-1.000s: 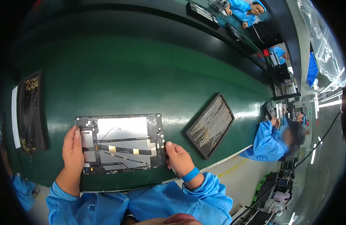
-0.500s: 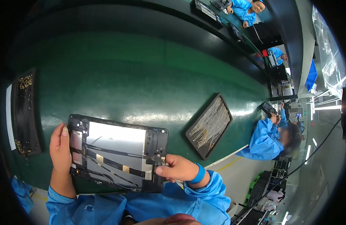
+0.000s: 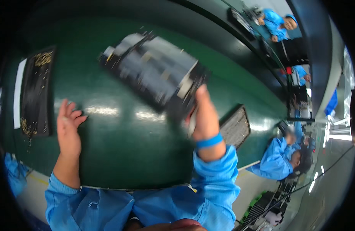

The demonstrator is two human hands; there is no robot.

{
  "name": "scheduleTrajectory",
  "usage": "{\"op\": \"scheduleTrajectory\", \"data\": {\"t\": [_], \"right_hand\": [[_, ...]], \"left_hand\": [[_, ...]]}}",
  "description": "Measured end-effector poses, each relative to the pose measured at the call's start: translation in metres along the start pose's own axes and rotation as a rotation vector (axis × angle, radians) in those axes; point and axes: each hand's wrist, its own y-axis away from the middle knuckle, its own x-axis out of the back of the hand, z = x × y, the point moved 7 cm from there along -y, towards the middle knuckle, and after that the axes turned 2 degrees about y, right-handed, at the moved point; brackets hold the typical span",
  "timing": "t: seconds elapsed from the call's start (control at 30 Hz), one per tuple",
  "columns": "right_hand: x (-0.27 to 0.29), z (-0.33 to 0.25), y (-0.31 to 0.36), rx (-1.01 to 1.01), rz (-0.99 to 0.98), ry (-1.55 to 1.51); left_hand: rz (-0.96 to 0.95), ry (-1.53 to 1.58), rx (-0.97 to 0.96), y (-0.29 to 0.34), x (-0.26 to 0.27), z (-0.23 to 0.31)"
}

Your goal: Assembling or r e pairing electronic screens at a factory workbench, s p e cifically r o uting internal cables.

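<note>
An opened tablet (image 3: 154,69), its inner side up with a pale metal plate and ribbon cables, is tilted over the far middle of the green table and smeared by motion. My right hand (image 3: 206,115), with a blue band at the wrist, grips the tablet at its near right corner, thumb on top. The fingers beneath are mostly hidden. My left hand (image 3: 69,125) is apart from it, above the table on the left, fingers spread and slightly curled, holding nothing. It is nearest to a dark tray (image 3: 38,100) of thin black cables with gold-coloured ends.
A second dark tray (image 3: 237,127) of thin strands sits to the right, partly behind my right forearm. A white strip (image 3: 19,94) lies along the left tray. A dark shelf edge (image 3: 231,50) runs behind the table (image 3: 116,154). A co-worker in blue (image 3: 277,158) sits at the right.
The tablet has moved away from me and turned, carried by my right hand. My left hand has let go of its left edge. The view has shifted slightly.
</note>
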Motion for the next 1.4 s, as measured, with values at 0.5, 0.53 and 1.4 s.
{"op": "scheduleTrajectory", "data": {"t": [0.5,0.53,1.4], "right_hand": [[-0.041,0.066,0.032,-0.078,-0.064,-0.336],[-0.036,0.069,0.04,-0.072,-0.061,-0.339],[-0.003,0.107,0.111,-0.038,-0.133,-0.333]], "left_hand": [[-0.046,-0.273,0.009,0.0,-0.017,0.014],[-0.028,-0.301,0.043,0.0,-0.018,0.012],[0.034,-0.734,-0.223,0.019,-0.023,0.034]]}}
